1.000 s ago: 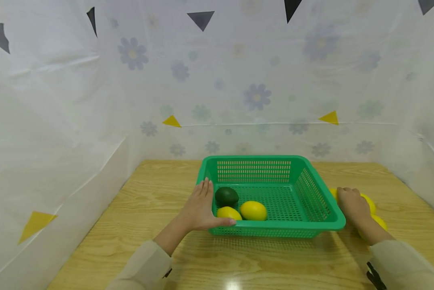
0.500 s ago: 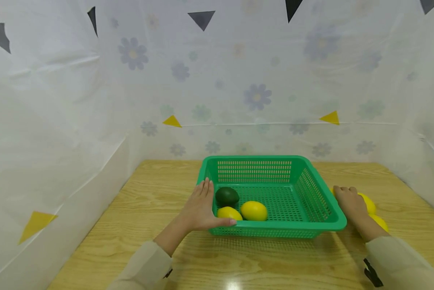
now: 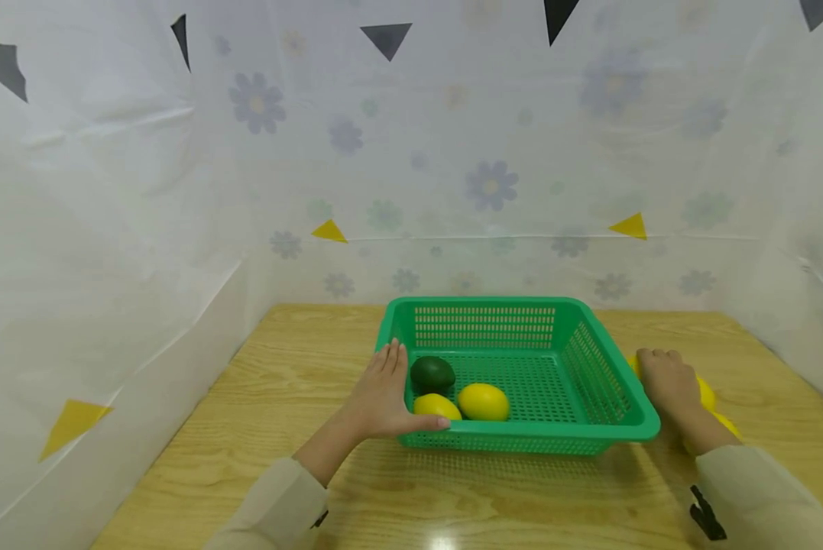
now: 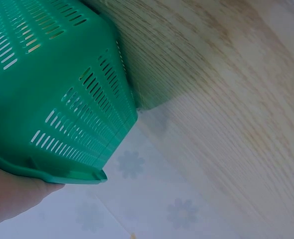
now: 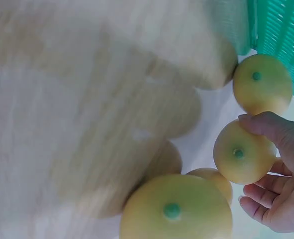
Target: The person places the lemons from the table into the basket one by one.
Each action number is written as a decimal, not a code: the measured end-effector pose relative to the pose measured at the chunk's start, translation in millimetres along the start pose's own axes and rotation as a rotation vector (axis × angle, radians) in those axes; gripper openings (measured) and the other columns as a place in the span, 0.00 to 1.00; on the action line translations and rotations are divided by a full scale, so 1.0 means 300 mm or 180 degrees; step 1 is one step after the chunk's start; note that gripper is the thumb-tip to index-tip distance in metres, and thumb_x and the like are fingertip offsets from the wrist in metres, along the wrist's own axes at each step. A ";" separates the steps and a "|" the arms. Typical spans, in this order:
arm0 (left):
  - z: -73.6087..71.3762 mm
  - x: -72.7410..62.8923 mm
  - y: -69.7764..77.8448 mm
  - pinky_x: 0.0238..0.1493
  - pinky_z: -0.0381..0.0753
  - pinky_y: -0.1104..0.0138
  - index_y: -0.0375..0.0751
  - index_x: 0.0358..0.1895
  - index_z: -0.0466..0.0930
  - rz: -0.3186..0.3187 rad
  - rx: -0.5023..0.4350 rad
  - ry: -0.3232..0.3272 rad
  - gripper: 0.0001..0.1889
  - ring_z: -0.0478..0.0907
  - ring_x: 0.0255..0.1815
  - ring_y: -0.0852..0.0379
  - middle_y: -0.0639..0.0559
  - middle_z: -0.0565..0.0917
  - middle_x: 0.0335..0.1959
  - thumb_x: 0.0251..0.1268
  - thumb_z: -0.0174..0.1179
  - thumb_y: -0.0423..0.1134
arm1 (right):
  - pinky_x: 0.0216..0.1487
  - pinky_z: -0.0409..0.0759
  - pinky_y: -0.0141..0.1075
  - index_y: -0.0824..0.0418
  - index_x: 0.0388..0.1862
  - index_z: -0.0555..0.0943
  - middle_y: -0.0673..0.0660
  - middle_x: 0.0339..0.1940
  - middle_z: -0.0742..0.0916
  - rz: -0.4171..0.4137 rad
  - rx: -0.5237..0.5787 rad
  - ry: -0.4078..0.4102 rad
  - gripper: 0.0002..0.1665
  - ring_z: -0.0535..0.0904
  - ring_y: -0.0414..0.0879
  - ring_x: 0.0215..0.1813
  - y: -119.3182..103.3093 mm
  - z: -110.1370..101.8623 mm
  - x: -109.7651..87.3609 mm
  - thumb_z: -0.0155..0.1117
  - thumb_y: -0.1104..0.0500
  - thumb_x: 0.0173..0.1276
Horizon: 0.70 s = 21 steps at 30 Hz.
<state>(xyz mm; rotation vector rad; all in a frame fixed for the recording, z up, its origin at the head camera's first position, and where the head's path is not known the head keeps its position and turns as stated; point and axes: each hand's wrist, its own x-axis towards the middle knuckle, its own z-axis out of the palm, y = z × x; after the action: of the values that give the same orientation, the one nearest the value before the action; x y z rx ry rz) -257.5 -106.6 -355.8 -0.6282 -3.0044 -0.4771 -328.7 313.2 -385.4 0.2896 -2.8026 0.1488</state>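
Head view forward and down over the table (image 3: pixel 260 397); both wrist views close, basket (image 3: pixel 542 430) shared.

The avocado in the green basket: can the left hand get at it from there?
Probably yes: the left hand touches the basket rim beside the avocado, which has nothing on top.

Basket wall (image 3: pixel 598 374) (green) blocks right hand (image 3: pixel 671 388) leftward.
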 end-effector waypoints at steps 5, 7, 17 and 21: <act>0.000 -0.001 0.001 0.75 0.38 0.52 0.31 0.73 0.37 -0.0014 -0.0016 0.0003 0.67 0.34 0.76 0.44 0.37 0.36 0.75 0.42 0.41 0.84 | 0.26 0.73 0.53 0.83 0.42 0.70 0.78 0.32 0.76 0.0075 0.0259 0.0154 0.16 0.71 0.67 0.31 0.008 -0.016 0.005 0.55 0.73 0.55; 0.001 0.000 0.000 0.75 0.38 0.52 0.31 0.73 0.37 -0.0017 -0.0019 -0.0001 0.66 0.34 0.76 0.44 0.37 0.36 0.75 0.43 0.42 0.83 | 0.26 0.73 0.53 0.84 0.45 0.68 0.79 0.34 0.75 0.0130 0.0387 0.0164 0.23 0.72 0.69 0.32 0.010 -0.025 0.007 0.60 0.70 0.53; 0.001 0.002 -0.002 0.75 0.39 0.52 0.31 0.73 0.37 -0.0003 0.0008 -0.0015 0.68 0.35 0.76 0.44 0.37 0.37 0.75 0.40 0.38 0.85 | 0.35 0.73 0.60 0.88 0.55 0.60 0.86 0.46 0.68 0.0259 0.0652 0.0094 0.39 0.69 0.76 0.41 0.013 -0.069 0.007 0.67 0.67 0.51; 0.000 0.001 -0.002 0.75 0.38 0.52 0.31 0.73 0.36 -0.0015 0.0001 -0.0027 0.69 0.34 0.76 0.44 0.37 0.36 0.75 0.38 0.37 0.86 | 0.35 0.73 0.61 0.87 0.55 0.59 0.86 0.46 0.68 0.0281 0.0668 0.0133 0.39 0.69 0.76 0.41 0.007 -0.090 0.013 0.67 0.68 0.51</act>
<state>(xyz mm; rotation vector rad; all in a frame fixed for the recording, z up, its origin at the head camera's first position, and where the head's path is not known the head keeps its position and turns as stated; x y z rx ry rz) -257.9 -106.9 -356.0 -0.6247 -3.0147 -0.4756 -324.7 318.1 -358.8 0.2079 -2.7616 0.4659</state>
